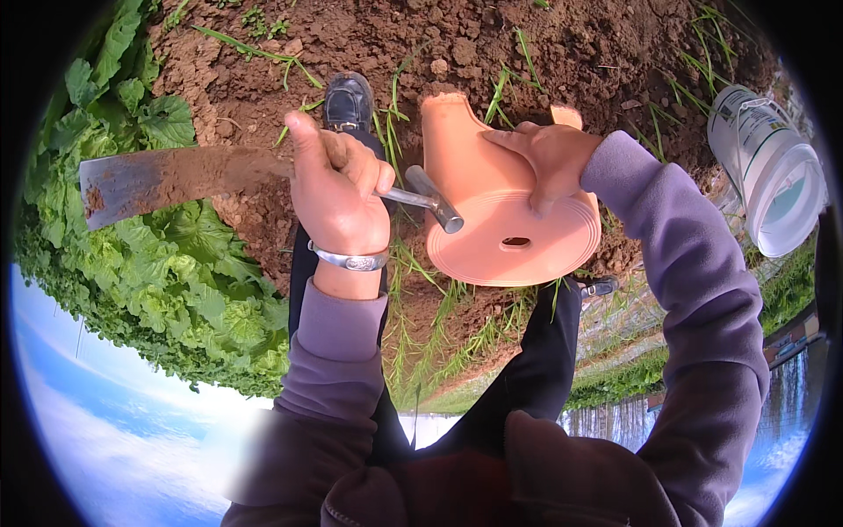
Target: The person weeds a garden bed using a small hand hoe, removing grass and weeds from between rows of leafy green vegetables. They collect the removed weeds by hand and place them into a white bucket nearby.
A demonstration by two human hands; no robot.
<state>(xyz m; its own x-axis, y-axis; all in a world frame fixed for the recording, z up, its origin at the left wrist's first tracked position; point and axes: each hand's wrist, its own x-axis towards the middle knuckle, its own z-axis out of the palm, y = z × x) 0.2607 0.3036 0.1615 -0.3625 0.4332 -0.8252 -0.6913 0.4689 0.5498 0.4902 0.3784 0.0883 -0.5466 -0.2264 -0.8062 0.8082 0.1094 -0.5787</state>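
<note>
My left hand (pixel 342 191) is closed around the shaft of a metal hand tool. Its broad, flat blade (pixel 151 181), caked with soil, extends left of the fist over leafy greens. On the other side, the slim shaft ends in a tubular metal crosspiece (pixel 442 205), which overlaps the stool in the view. An orange plastic stool (pixel 514 237) is tipped so its round ridged seat, with an oval hole, faces me. Soil clings to the ends of its legs. My right hand (pixel 546 158) grips the stool's side, thumb on the seat.
Leafy green vegetables (pixel 197 283) grow on the left. A white plastic bucket (pixel 757 145) bearing print appears at the far right. Brown soil (pixel 375 39) with tufts of grass (pixel 500 92) spreads ahead, around my black shoe (pixel 349 99).
</note>
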